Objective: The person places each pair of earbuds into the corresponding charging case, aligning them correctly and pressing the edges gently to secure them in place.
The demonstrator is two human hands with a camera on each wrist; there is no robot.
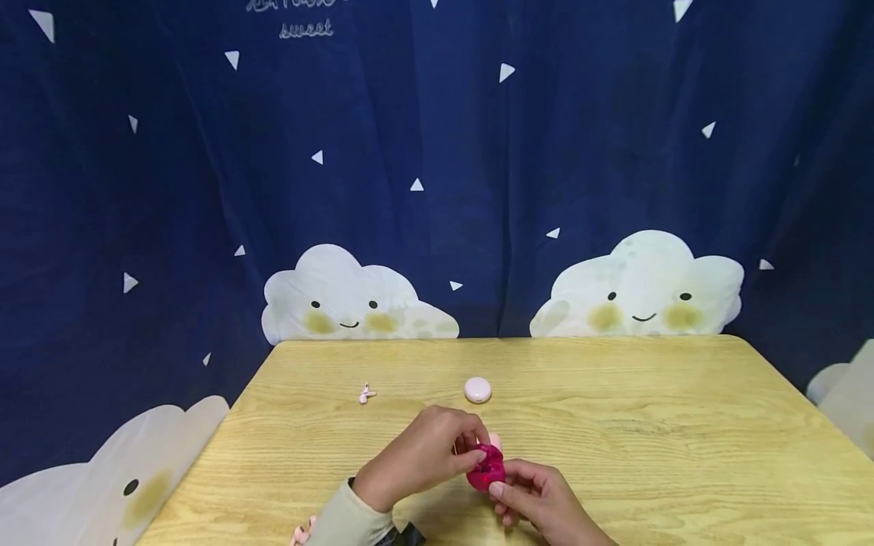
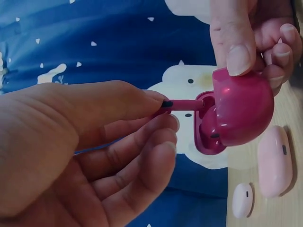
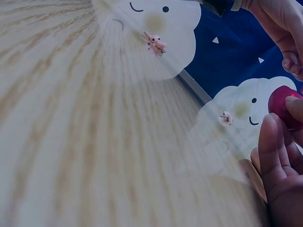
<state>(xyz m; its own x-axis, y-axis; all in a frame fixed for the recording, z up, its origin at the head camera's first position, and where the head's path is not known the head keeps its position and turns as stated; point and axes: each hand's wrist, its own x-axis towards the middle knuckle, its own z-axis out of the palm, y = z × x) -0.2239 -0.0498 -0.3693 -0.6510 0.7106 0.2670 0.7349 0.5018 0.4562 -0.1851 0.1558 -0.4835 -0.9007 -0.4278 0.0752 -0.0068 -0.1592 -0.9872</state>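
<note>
My right hand (image 1: 542,497) holds a glossy magenta earbud case (image 2: 244,109) between thumb and fingers, above the table. The case's lid is raised, and its hollow faces my left hand (image 1: 423,459). Between thumb and fingertips, the left hand pinches a magenta earbud (image 2: 184,105) by its stem. In the left wrist view, the stem's other end reaches the case's opening. A second magenta piece with a dark spot (image 2: 214,127) shows inside the case. In the right wrist view, the case is partly hidden by the right thumb.
On the wooden table (image 1: 649,425) sit a round pale pink case (image 1: 478,390) and, left of it, small pink earbuds (image 1: 366,393). A larger pink case (image 2: 275,163) lies just beyond the hands. More pink pieces (image 1: 300,533) show beside the left sleeve. A blue curtain (image 1: 410,114) hangs behind.
</note>
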